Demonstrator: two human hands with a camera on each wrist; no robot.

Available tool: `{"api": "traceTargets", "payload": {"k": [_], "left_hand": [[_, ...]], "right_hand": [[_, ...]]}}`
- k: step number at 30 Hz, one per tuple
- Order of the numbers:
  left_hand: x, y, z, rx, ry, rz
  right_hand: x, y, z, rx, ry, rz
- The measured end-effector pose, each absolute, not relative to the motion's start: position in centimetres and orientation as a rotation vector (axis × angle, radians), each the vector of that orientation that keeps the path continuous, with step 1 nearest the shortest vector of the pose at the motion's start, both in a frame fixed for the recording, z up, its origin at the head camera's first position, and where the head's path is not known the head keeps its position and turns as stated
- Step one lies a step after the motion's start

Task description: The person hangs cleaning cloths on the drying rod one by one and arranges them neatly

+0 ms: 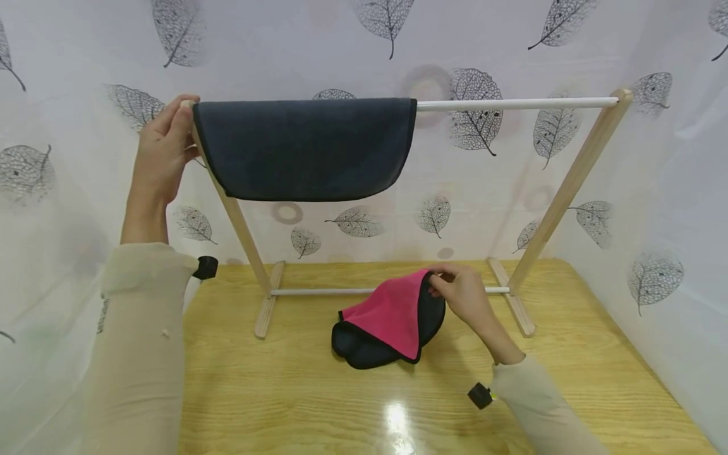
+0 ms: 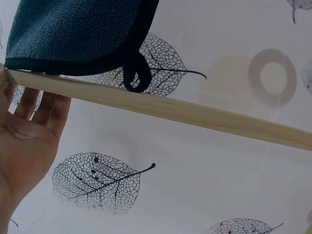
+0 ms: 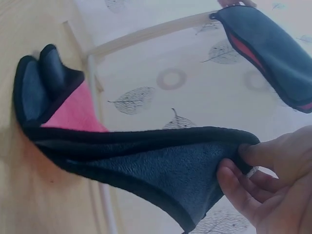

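The right grip [image 1: 463,296] pinches a corner of the pink-and-dark cloth [image 1: 392,309], which drapes to the left of that grip, its lower part on the surface [image 1: 284,385]. The left grip [image 1: 162,155] is clamped around the top of a wooden rack [image 1: 570,189]; just right of it, a dark towel [image 1: 307,148] (pink inside) hangs over the white rod [image 1: 523,103].

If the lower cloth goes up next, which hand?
Probably the right hand: it pinches the edge of the lower cloth. The left hand holds the left post near its top, away from that cloth.
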State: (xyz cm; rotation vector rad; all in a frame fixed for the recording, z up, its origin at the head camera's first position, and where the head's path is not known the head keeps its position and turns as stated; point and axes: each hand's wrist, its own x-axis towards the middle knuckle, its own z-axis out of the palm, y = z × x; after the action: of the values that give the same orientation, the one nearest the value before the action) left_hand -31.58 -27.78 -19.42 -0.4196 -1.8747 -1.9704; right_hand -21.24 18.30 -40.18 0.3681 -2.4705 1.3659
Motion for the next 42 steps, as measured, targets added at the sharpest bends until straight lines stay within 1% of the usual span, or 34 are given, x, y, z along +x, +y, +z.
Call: {"api": "traceTargets", "payload": {"k": [19,36,42], "left_hand": [[-31.7,-27.9,-19.5,-0.435,-1.833,-2.015],[-31.9,-27.9,-19.6,-0.447,-1.81,-2.033],[-31.9,-27.9,-19.7,-0.455,-1.806,-2.031]], "right_hand": [[-21.9,20.8,-33.5,0.557,-2.302,1.313],[-22.1,23.2,-27.3,0.603,-2.272,1.426],[-22.6,24.0,-24.6,0.717,-2.221,1.448]]}}
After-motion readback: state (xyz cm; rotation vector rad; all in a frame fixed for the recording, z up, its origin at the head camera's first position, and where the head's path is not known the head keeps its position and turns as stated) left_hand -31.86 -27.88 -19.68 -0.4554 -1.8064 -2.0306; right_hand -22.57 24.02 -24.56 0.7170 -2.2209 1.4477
